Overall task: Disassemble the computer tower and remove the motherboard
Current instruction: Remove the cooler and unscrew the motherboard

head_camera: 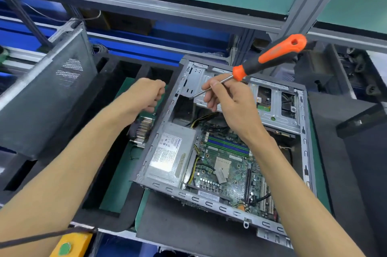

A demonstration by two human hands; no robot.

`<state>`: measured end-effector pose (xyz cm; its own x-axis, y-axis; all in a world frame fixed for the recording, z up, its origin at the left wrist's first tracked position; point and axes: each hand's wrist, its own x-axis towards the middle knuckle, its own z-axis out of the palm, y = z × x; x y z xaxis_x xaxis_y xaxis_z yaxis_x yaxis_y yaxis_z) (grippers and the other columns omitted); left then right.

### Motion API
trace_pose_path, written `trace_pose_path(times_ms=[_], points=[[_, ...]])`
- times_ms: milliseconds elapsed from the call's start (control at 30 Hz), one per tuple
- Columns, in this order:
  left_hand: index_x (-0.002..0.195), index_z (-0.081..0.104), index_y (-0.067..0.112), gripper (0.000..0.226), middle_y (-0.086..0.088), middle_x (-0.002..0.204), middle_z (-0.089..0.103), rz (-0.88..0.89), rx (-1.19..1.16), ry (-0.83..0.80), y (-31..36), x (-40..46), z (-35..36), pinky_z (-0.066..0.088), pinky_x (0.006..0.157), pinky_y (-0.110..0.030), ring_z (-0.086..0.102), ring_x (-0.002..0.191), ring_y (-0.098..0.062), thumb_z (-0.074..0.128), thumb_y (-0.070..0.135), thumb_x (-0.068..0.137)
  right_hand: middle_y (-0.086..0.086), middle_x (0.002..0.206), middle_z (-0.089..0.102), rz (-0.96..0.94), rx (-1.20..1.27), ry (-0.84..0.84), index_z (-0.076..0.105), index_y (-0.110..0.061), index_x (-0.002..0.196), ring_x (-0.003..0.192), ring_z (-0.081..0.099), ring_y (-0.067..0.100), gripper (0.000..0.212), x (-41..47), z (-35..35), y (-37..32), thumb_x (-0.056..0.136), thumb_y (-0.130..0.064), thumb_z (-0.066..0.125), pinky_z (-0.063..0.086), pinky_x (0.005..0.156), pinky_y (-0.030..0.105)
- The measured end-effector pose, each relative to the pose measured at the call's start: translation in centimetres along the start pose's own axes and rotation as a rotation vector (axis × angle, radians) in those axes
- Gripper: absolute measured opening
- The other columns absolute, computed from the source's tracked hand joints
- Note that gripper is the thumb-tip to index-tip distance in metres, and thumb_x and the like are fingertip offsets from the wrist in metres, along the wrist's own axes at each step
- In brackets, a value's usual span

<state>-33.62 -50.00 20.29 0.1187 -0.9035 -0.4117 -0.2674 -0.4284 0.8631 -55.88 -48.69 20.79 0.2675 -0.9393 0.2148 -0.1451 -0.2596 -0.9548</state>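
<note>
1. Leaning at nine o'clock, the removed grey side panel (48, 97) stands tilted against the black foam tray (117, 210), its perforated vent patch facing the camera.
2. At seven o'clock, a yellow block with a green sticker (70, 245) sits at the bench edge, with a dark cable crossing just above it.
3. Near centre, the left hand (149, 94) hovers over the tray with its fingers curled into a loose fist; whether anything small lies inside it cannot be told.
4. Just below that hand, a finned metal heatsink (143, 130) lies in a tray compartment, beside the case's left wall.
5. The open computer tower (209, 202) lies on its side from centre toward four o'clock, resting on the green mat.
6. Inside it, the silver power supply (171, 155) occupies the left portion, with yellow and black wires running off its right edge.
7. The green motherboard (227, 169) sits to the right of the power supply, screwed-down state not discernible, blue memory slots along its upper part.
8. The right hand (229, 102) pinches the metal shaft of an orange-and-black screwdriver (270, 56), its tip at the drive cage (274, 108) and its handle pointing toward one o'clock.
</note>
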Motion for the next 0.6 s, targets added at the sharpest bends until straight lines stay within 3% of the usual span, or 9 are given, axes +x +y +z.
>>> trace_pose_path(times_ms=[100,200,400,533,600], points=[[0.064,0.045,0.016,0.028,0.006,0.051,0.031,-0.092,0.037,0.036,-2.9,0.8,-2.5,0.019,0.037,-0.018,0.020,0.040,-0.010,0.042,0.014,0.092,-0.001,0.074,0.065,0.013,0.015,-0.029,0.068,-0.012,0.093,0.065,0.060,0.015,0.025,0.2,1.6,0.1,0.105,-0.014,0.046,0.049,0.060,0.025],[0.069,0.056,0.011,0.026,-0.003,0.058,0.044,-0.202,0.253,0.055,-7.4,1.2,-4.4,0.031,0.047,-0.021,0.033,0.048,-0.019,0.043,0.010,0.092,-0.003,0.073,0.065,0.021,0.018,-0.051,0.069,-0.011,0.093,0.064,0.060,0.012,0.025,0.5,3.0,0.1,0.105,-0.014,0.047,0.048,0.059,0.021],[0.081,0.065,-0.002,0.029,-0.014,0.078,0.061,-0.456,0.551,-0.177,-16.0,0.4,-5.9,0.050,0.050,-0.026,0.056,0.059,-0.024,0.039,-0.001,0.095,-0.003,0.073,0.066,0.021,-0.007,-0.092,0.069,-0.018,0.090,0.065,0.060,0.014,0.027,1.3,5.4,0.1,0.105,-0.014,0.048,0.049,0.060,0.023],[0.093,0.068,-0.008,0.024,-0.018,0.084,0.062,-0.467,0.566,-0.216,-17.7,-0.3,-6.1,0.053,0.050,-0.022,0.057,0.061,-0.022,0.044,-0.006,0.092,0.001,0.075,0.067,0.028,-0.015,-0.098,0.070,-0.015,0.093,0.066,0.061,0.014,0.025,1.4,6.8,0.1,0.105,-0.015,0.048,0.049,0.060,0.022],[0.092,0.068,-0.010,0.021,-0.018,0.082,0.062,-0.465,0.575,-0.231,-18.2,-0.2,-6.1,0.057,0.057,-0.025,0.057,0.059,-0.022,0.047,-0.008,0.092,0.003,0.075,0.067,0.028,-0.015,-0.092,0.070,-0.012,0.094,0.066,0.062,0.015,0.025,1.4,7.3,0.0,0.105,-0.015,0.048,0.050,0.061,0.022]])
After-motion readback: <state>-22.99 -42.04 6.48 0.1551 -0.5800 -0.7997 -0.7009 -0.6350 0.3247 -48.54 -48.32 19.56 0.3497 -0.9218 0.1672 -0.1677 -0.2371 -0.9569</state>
